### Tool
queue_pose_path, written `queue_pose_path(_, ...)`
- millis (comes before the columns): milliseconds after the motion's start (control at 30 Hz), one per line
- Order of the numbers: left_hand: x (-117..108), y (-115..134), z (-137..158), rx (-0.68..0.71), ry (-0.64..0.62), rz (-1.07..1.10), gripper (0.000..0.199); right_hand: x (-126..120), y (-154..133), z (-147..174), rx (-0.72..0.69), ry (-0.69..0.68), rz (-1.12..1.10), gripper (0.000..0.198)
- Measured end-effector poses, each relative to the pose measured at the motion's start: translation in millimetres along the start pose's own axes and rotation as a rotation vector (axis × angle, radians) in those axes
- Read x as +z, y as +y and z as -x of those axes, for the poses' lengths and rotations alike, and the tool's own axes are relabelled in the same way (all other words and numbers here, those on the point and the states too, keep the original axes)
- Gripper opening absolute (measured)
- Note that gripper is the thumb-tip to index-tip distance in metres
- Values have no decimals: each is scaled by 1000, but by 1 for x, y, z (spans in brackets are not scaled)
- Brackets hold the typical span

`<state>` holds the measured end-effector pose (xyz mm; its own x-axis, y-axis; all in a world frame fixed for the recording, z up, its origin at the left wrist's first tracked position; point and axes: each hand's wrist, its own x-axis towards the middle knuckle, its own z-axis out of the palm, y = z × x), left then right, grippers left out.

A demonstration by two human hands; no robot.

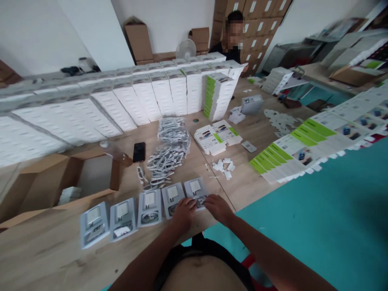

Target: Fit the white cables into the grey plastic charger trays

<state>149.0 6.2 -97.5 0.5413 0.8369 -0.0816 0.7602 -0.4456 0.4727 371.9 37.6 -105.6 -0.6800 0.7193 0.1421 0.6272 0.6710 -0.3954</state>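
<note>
Two hands, left hand (184, 211), right hand (217, 206), fingertips pressed together on coiled cable in rightmost tray (195, 189).

A light wooden table (45, 250) carries a row of five grey trays (150, 208) along its near edge, each holding a white charger and cable. Behind them lies a heap of bagged white cables (169, 149), with a black phone (139, 152) to its left. Far left, stacked white boxes (127, 101) form a long wall. Flat green-and-white cartons (297, 151) fan out at right, small white pieces (224, 166) nearer the middle.
</note>
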Motion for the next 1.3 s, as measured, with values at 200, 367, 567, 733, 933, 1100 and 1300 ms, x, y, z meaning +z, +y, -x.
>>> queue_pose_path(200,28,-5,14,-45,20,-159,40,36,10,23,-201,94,98,31)
queue_pose_path(367,29,-3,13,-115,13,-212,37,28,3,7,-212,16,137,29)
queue_pose_path(567,30,3,8,-180,-34,-201,34,22,1,0,-163,10,215,28)
queue_pose_path(733,24,8,6,-222,-44,-118,34,34,6,7,-105,-19,180,34)
queue_pose_path(933,-5,21,49,-348,159,148,49,11,-9,-33,8,-4,-68,27)
queue_pose_path(1100,-25,38,123,-633,327,421,52,17,-54,-130,-64,-102,-199,24)
queue_pose_path(1300,-27,34,192,-768,452,459,44,65,-113,-248,-170,-259,-73,23)
